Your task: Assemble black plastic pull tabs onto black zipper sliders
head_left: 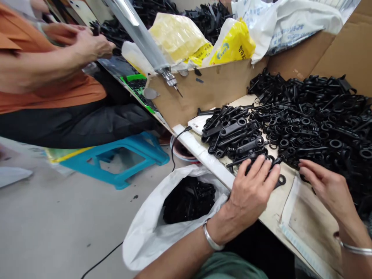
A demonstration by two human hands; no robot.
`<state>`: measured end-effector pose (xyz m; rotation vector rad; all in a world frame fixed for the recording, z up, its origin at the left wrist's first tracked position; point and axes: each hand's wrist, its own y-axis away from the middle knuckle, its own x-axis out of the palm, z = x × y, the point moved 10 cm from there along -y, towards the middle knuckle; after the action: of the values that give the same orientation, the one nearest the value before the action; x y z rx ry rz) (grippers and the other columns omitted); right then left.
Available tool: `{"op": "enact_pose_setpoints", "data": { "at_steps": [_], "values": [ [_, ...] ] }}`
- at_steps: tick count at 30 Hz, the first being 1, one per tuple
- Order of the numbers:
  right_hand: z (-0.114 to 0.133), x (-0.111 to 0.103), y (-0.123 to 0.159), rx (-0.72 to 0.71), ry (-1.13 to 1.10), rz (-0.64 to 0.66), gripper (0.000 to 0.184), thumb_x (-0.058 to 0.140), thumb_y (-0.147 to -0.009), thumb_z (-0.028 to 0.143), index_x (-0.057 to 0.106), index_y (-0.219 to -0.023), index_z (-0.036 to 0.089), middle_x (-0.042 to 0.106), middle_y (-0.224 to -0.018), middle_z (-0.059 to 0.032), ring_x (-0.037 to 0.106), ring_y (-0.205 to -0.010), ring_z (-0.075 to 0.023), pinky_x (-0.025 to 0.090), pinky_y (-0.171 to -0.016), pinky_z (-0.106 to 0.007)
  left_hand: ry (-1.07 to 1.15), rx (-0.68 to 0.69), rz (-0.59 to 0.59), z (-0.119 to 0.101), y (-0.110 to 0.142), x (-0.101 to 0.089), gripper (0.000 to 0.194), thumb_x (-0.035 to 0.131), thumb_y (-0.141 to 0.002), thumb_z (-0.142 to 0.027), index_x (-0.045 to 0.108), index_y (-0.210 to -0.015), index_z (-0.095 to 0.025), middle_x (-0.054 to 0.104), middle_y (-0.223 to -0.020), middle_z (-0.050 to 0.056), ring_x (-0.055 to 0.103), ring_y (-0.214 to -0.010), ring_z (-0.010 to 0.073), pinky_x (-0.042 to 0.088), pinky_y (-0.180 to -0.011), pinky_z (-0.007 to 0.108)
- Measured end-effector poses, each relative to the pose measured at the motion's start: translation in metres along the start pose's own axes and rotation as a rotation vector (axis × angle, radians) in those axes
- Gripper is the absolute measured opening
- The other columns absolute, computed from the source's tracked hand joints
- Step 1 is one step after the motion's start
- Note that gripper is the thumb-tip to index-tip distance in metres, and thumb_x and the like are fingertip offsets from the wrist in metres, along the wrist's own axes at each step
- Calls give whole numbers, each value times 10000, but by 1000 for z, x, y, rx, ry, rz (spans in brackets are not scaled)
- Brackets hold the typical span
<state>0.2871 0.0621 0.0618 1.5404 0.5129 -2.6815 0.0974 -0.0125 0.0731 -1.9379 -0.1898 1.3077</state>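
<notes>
My left hand (252, 189) lies over the near edge of a small heap of black plastic parts (232, 130), palm down with its fingers stretched out and a little apart. A black part with a ring-shaped end (280, 180) pokes out beside its index finger; the rest of that part is hidden under the hand. At the front edge of a larger pile of black ringed parts (316, 124), my right hand (328, 186) reaches in with extended fingers. No part shows clearly in it, though the underside of its fingers is hidden.
A white sack (145, 232) of black parts stands below the table's left edge. An electric screwdriver (145, 42) hangs above a cardboard divider (212, 83). To the left, a co-worker in orange (58, 91) sits on a blue stool (116, 162). Plastic bags (232, 42) lie behind.
</notes>
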Motion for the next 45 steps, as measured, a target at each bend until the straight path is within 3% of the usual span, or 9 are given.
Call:
{"op": "enact_pose_setpoints", "data": {
  "at_steps": [4, 8, 16, 21, 27, 32, 36, 41, 45],
  "values": [
    [30, -2, -44, -270, 340, -137, 324, 518, -968, 378, 722, -1112, 171, 739, -1075, -113, 670, -988, -287, 551, -889, -444, -140, -86, 75, 23, -1, 17, 404, 384, -988, -130, 578, -1337, -194, 602, -1403, 92, 510, -1340, 313, 401, -1079, 617],
    [64, 30, -81, -452, 646, -51, 260, 568, -933, 240, 682, -1152, 162, 648, -1234, -141, 558, -1132, -314, 513, -888, -429, -140, -88, 85, 25, 3, 23, 401, 362, -1012, -181, 569, -1351, -232, 594, -1417, 58, 493, -1353, 295, 351, -1104, 655],
    [79, 93, -120, -546, 880, 192, 477, 706, -813, 193, 612, -1280, 218, 481, -1457, -162, 398, -1341, -378, 370, -1016, -534, -181, -75, 103, 25, 5, 22, 378, 358, -1027, -256, 592, -1323, -276, 594, -1419, 24, 497, -1338, 273, 310, -1123, 681],
    [65, 108, -132, -514, 921, 323, 300, 649, -832, 207, 683, -1130, 226, 546, -1393, -128, 525, -1184, -324, 399, -884, -451, -176, -92, 147, 29, 3, 23, 375, 384, -1021, -275, 575, -1341, -306, 557, -1458, 17, 477, -1358, 286, 379, -1081, 690],
    [60, 92, -125, -549, 943, 341, 260, 578, -813, 125, 693, -1032, 205, 663, -1188, -87, 579, -967, -248, 346, -764, -382, -80, -123, 257, 35, 5, 33, 459, 566, -950, -356, 502, -1402, -306, 481, -1521, 41, 413, -1415, 336, 372, -1026, 774],
    [62, 64, -106, -606, 907, 212, 319, 536, -816, 84, 685, -1066, 215, 667, -1236, -59, 571, -965, -253, 350, -795, -411, -14, -142, 243, 38, 4, 33, 802, 820, -689, -499, 514, -1396, -277, 505, -1494, 102, 432, -1393, 392, 322, -1017, 820],
    [51, 43, -88, -625, 854, 149, 344, 554, -823, 112, 681, -1122, 226, 661, -1259, -62, 573, -963, -261, 382, -842, -432, 10, -155, 231, 39, 2, 31, 871, 860, -605, -514, 540, -1374, -261, 515, -1480, 123, 454, -1372, 410, 310, -1020, 825],
    [33, 23, -66, -646, 805, 124, 308, 541, -860, 124, 695, -1107, 225, 657, -1254, -74, 573, -988, -260, 396, -918, -449, 3, -109, 158, 29, 1, 28, 764, 810, -690, -519, 549, -1357, -251, 528, -1474, 106, 451, -1379, 367, 181, -1085, 824],
    [24, 12, -47, -702, 817, 112, 278, 513, -881, 125, 709, -1055, 216, 663, -1219, -89, 572, -1005, -274, 412, -946, -477, -11, 68, 104, 0, 1, 24, 395, 616, -920, -429, 605, -1270, -247, 533, -1478, 50, 407, -1412, 264, -48, -1147, 763]
  ]
}}
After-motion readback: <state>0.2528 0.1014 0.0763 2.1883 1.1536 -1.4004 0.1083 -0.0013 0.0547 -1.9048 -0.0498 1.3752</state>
